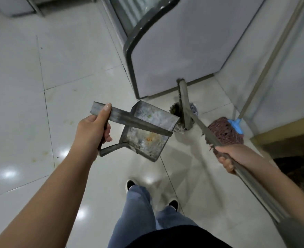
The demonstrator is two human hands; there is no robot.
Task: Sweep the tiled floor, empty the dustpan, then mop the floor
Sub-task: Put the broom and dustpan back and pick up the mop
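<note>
My left hand (91, 128) grips the flat metal handle of a grey metal dustpan (148, 130), held above the white tiled floor (72, 72). The pan holds dust and orange and green bits. My right hand (227, 157) grips the grey handle of a broom (184, 104), whose head stands on the floor at the pan's open edge beside a small pile of debris (174, 110). A mop (225, 133) with a reddish-brown string head and blue clamp rests on the floor to the right.
A grey and white appliance (174, 51) stands just behind the broom. The mop's pole leans against a pale wall panel (290, 68) at right. A dark mat (301, 172) lies at the far right. My legs and dark shoes (130, 184) are below.
</note>
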